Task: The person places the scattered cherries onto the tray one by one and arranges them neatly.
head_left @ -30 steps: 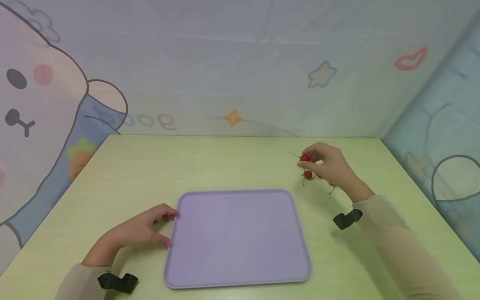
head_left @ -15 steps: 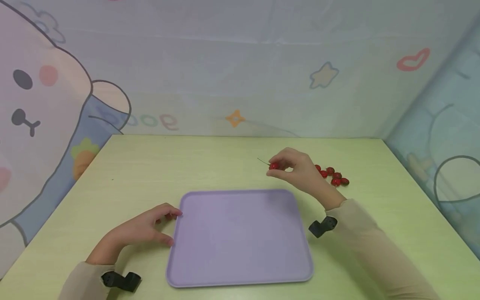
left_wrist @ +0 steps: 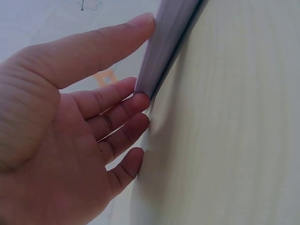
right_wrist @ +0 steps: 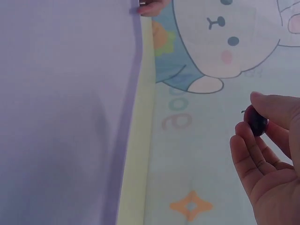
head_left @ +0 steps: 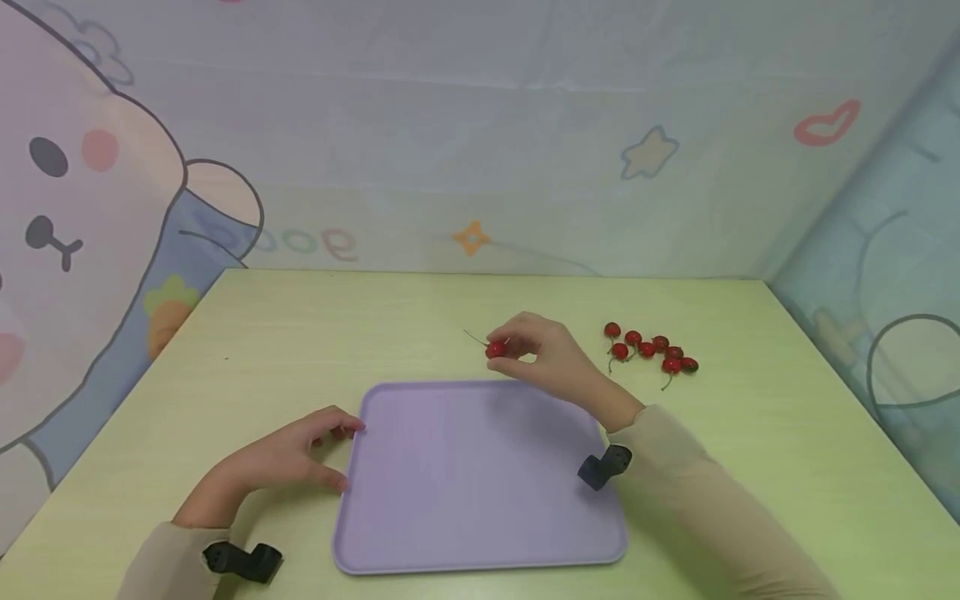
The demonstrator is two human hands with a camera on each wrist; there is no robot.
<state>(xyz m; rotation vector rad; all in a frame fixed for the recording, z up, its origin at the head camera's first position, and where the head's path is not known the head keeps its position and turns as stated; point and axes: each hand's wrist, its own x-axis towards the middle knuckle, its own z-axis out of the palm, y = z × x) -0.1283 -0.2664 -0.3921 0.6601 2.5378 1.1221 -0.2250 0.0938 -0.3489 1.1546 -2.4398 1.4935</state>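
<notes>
With my right hand I pinch one red cherry near the far edge of the purple tray, whose left side my left hand touches, thumb and fingers apart.

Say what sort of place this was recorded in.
Probably a small indoor recording setup, perhaps a dressed studio corner: a pale table stands against a cartoon-printed backdrop, and a black device is worn at each wrist.

The word "good" runs right to left on the backdrop, above the tabletop's far left corner.
</notes>
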